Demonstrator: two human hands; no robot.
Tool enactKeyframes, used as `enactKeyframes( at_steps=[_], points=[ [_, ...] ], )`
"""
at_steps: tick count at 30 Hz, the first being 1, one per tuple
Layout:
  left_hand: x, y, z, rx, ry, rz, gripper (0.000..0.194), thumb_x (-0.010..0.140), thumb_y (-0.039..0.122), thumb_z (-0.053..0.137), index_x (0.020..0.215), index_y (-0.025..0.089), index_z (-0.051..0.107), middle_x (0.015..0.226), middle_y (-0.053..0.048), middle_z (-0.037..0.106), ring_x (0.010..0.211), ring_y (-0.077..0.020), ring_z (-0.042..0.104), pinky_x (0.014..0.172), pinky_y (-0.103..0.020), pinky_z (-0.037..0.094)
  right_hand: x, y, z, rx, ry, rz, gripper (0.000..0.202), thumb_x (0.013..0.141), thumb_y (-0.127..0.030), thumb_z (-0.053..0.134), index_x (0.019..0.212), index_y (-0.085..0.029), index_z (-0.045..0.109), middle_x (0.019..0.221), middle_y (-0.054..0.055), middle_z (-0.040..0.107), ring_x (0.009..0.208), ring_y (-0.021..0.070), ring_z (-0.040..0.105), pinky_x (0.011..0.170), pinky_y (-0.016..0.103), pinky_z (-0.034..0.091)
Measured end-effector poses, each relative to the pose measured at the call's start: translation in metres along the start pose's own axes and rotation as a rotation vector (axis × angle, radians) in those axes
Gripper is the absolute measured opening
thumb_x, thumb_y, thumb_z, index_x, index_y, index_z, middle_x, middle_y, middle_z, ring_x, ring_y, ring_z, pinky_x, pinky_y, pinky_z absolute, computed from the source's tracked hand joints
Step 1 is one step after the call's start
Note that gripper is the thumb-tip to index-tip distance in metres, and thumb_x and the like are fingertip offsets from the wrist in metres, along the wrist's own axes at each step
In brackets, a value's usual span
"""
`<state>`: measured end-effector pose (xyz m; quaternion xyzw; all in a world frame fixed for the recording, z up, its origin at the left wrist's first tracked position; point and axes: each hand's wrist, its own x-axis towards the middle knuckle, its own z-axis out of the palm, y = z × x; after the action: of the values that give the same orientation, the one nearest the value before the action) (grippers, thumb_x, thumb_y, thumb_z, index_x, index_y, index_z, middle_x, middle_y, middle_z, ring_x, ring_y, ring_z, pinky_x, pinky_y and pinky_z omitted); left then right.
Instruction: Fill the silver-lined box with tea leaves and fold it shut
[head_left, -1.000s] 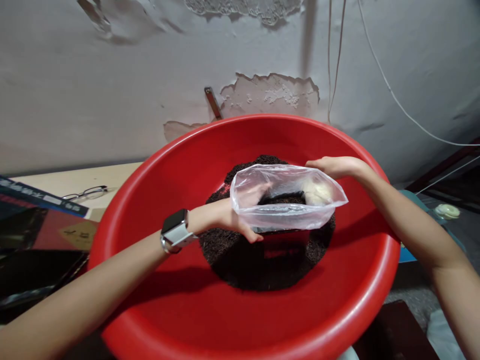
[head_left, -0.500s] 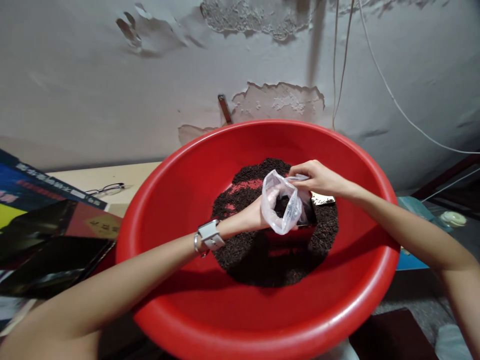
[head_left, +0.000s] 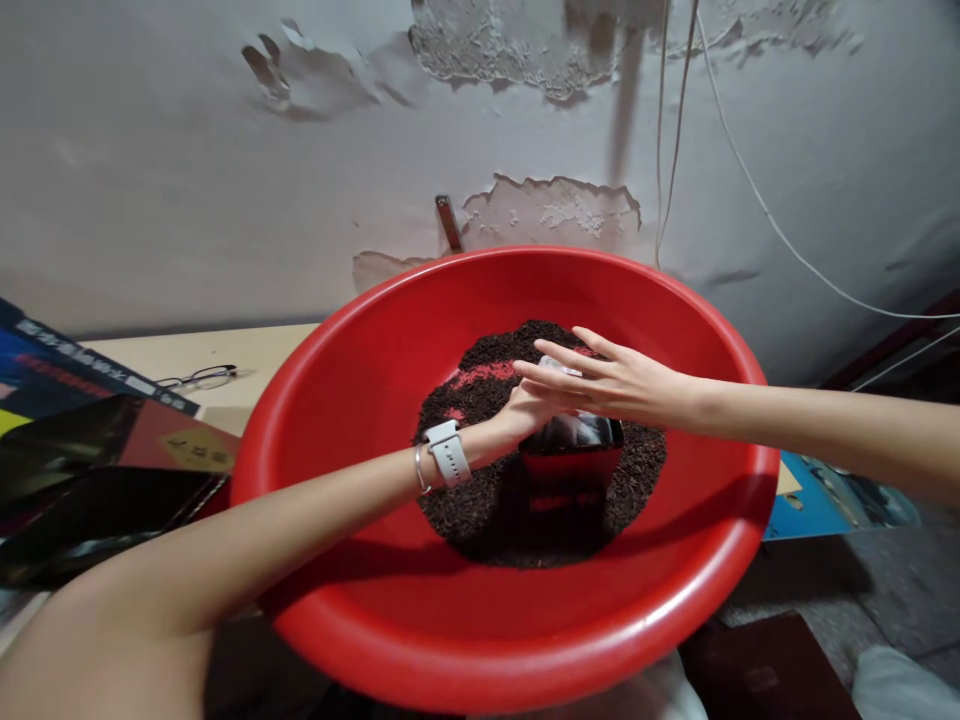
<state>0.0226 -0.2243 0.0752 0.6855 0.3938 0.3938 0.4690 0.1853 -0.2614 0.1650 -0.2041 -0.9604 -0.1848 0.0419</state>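
A big red plastic basin (head_left: 352,400) holds a heap of dark loose tea leaves (head_left: 465,500). A small red box (head_left: 570,472) stands in the heap, with a clear plastic bag (head_left: 574,432) pushed down into its top. My right hand (head_left: 615,382) lies flat over the box and bag, fingers spread. My left hand (head_left: 525,408), with a white watch (head_left: 448,452) on its wrist, reaches to the box's left rim. Its fingers are hidden under my right hand.
Glasses (head_left: 196,378) lie on the pale table left of the basin, beside dark glossy packets (head_left: 90,470). A peeling wall with hanging cables (head_left: 750,180) stands close behind. A blue printed sheet (head_left: 825,500) lies at the right.
The bag, held open wide and then bunched between both hands, is now pressed down into the box. My right hand has flattened over it and my left hand has slid underneath.
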Motion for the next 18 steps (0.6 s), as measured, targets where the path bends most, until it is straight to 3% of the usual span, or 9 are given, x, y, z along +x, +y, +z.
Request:
enactKeyframes(
  at_steps=[4,7,9,11,13,15,16,18],
  points=[
    [0.000,0.006,-0.007,0.172,-0.106,-0.084,0.015,0.061,0.017,0.066,0.072,0.014,0.057,0.079,-0.005,0.062,0.085,-0.0221,0.058,0.082,-0.040,0.049,0.007,0.003,0.022,-0.133,-0.192,-0.030,0.037,0.093,-0.009,0.026,0.116,-0.010,0.055,0.113,0.016,0.062,0.106,0.0244,0.056,0.085,0.040,0.045],
    [-0.011,0.013,-0.015,0.392,-0.032,-0.043,0.035,0.062,0.027,0.073,0.091,0.014,0.056,0.097,-0.007,0.060,0.101,-0.0253,0.054,0.093,-0.043,0.044,0.010,0.002,0.030,0.033,-0.352,0.244,0.031,0.093,-0.020,0.034,0.100,-0.008,0.062,0.086,0.015,0.067,0.080,0.0211,0.062,0.066,0.030,0.045],
    [-0.022,0.017,-0.018,0.472,0.011,0.094,0.041,0.071,0.033,0.068,0.104,0.015,0.051,0.108,-0.009,0.056,0.107,-0.0239,0.052,0.095,-0.041,0.043,0.011,0.000,0.031,0.285,-0.394,0.488,0.032,0.092,-0.027,0.037,0.088,-0.009,0.064,0.077,0.013,0.067,0.068,0.0180,0.062,0.059,0.026,0.042],
    [-0.031,0.020,-0.018,0.523,-0.053,0.277,0.036,0.080,0.027,0.061,0.111,0.017,0.047,0.115,-0.009,0.054,0.110,-0.0216,0.051,0.097,-0.038,0.042,0.011,0.002,0.030,0.680,-0.447,0.676,0.039,0.092,-0.028,0.031,0.076,-0.010,0.062,0.071,0.012,0.067,0.059,0.0144,0.060,0.054,0.023,0.040],
    [-0.036,0.021,-0.017,0.562,-0.163,0.422,0.032,0.086,0.020,0.051,0.117,0.018,0.044,0.121,-0.010,0.052,0.114,-0.0196,0.051,0.099,-0.036,0.042,0.009,0.010,0.028,1.150,-0.561,0.774,0.041,0.090,-0.024,0.025,0.074,-0.011,0.060,0.071,0.011,0.068,0.056,0.0124,0.059,0.049,0.021,0.038],
    [-0.036,0.020,-0.015,0.615,-0.260,0.484,0.035,0.090,0.016,0.042,0.125,0.018,0.041,0.129,-0.012,0.049,0.118,-0.0191,0.049,0.099,-0.035,0.043,0.005,0.026,0.026,1.508,-0.681,0.788,0.040,0.088,-0.023,0.024,0.080,-0.012,0.061,0.078,0.012,0.070,0.060,0.0127,0.061,0.046,0.021,0.037],
    [-0.035,0.020,-0.014,0.657,-0.296,0.491,0.036,0.091,0.015,0.039,0.127,0.017,0.040,0.132,-0.013,0.047,0.120,-0.0196,0.049,0.099,-0.035,0.043,0.003,0.036,0.024,1.600,-0.712,0.796,0.041,0.088,-0.025,0.024,0.082,-0.011,0.062,0.083,0.014,0.070,0.063,0.0133,0.062,0.045,0.021,0.038],
    [-0.028,0.020,-0.013,0.770,-0.377,0.481,0.039,0.091,0.014,0.038,0.130,0.015,0.041,0.135,-0.014,0.046,0.122,-0.0215,0.048,0.100,-0.037,0.042,-0.002,0.057,0.022,1.581,-0.639,0.910,0.046,0.089,-0.030,0.021,0.083,-0.010,0.062,0.088,0.017,0.070,0.063,0.0144,0.063,0.046,0.022,0.040]
  ],
)
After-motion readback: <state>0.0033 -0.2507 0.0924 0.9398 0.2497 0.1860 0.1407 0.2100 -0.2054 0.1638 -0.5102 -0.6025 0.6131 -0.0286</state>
